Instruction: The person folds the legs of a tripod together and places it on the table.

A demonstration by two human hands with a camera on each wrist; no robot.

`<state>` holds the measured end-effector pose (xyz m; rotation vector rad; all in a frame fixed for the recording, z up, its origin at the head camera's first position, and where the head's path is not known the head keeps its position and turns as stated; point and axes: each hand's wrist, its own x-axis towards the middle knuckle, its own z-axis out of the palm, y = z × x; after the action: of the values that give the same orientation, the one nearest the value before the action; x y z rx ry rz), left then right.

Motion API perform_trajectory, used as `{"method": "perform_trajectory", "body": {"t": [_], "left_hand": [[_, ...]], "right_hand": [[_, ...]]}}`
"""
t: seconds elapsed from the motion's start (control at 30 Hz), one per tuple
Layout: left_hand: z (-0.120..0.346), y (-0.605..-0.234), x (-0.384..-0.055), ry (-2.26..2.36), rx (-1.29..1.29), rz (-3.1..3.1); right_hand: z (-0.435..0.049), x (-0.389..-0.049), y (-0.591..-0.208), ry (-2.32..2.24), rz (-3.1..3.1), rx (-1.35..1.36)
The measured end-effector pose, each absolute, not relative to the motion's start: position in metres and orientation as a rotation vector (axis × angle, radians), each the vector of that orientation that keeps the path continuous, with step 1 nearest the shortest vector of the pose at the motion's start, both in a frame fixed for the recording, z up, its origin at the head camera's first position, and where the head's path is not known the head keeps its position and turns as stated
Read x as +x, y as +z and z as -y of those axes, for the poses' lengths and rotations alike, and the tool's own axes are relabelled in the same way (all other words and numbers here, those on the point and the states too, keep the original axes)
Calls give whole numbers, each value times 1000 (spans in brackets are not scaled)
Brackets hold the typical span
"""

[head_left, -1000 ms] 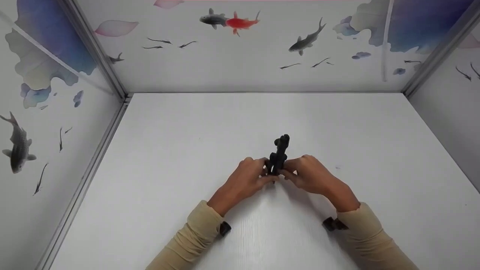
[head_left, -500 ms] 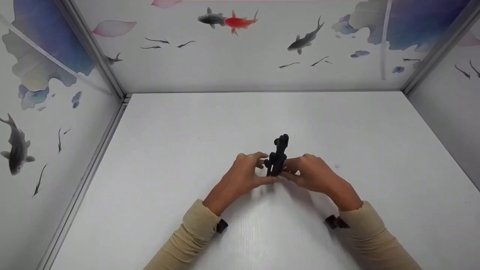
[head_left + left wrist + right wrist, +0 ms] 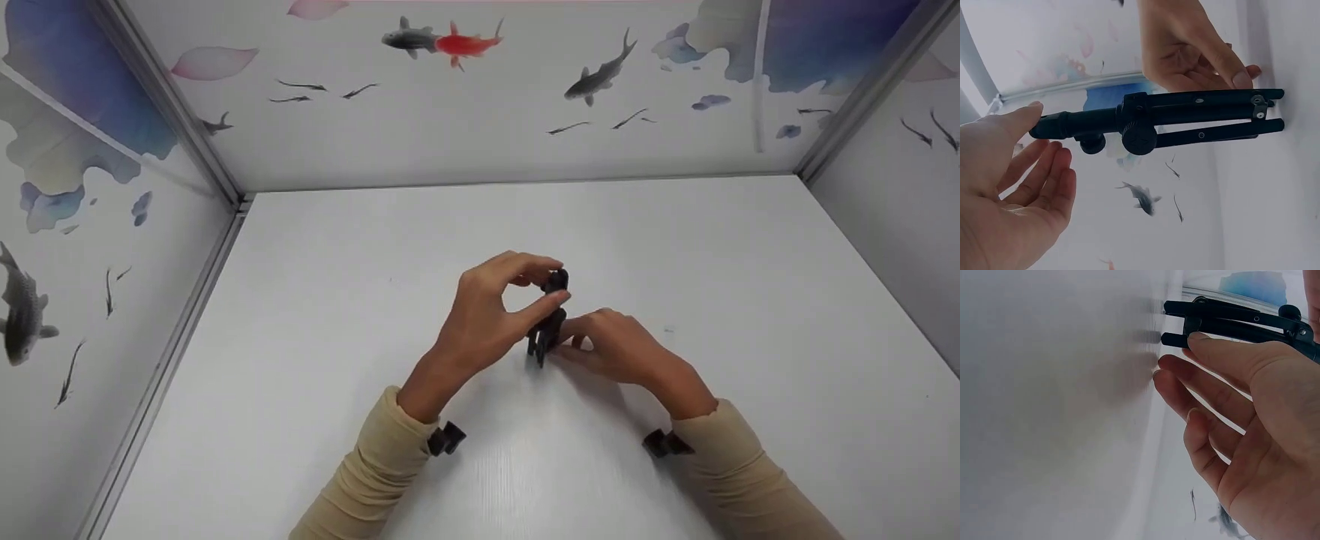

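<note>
A small black tripod [image 3: 547, 331] stands upright over the white table, its legs close together and pointing down. My left hand [image 3: 484, 315] holds its top end between thumb and fingers. In the left wrist view, the tripod [image 3: 1185, 109] shows a round knob [image 3: 1139, 139] at mid-height and a smaller knob nearer the top. Low down, my right hand [image 3: 619, 349] pinches one leg. The right wrist view has its thumb [image 3: 1224, 351] lying on that leg near the foot, with the other fingers loosely bent below. Leg tips [image 3: 1174, 340] sit right at the table surface.
The white table [image 3: 337, 300] spreads around both hands. Panels printed with fish and lotus leaves enclose the back [image 3: 450, 135] and sides, joined by grey metal corner posts. A small black wrist camera [image 3: 448, 439] is on each sleeve cuff.
My left hand has left the lower part of the tripod and moved up to its top end. The right hand stays low on the leg. The head view has shifted slightly.
</note>
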<state>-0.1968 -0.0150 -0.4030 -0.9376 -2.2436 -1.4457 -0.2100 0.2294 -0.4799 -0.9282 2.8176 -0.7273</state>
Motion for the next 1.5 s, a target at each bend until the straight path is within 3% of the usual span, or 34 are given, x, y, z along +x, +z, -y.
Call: {"method": "perform_trajectory", "body": {"t": [0.4, 0.93, 1.5], "left_hand": [[37, -396, -195, -1440, -956, 2274], [82, -374, -197, -1460, -711, 2694], [110, -405, -227, -1286, -638, 3196]], "right_hand": [[-226, -210, -482, -724, -2822, -949], [-250, -213, -464, -718, -2809, -804], [-260, -217, -461, -724, -2858, -742]]}}
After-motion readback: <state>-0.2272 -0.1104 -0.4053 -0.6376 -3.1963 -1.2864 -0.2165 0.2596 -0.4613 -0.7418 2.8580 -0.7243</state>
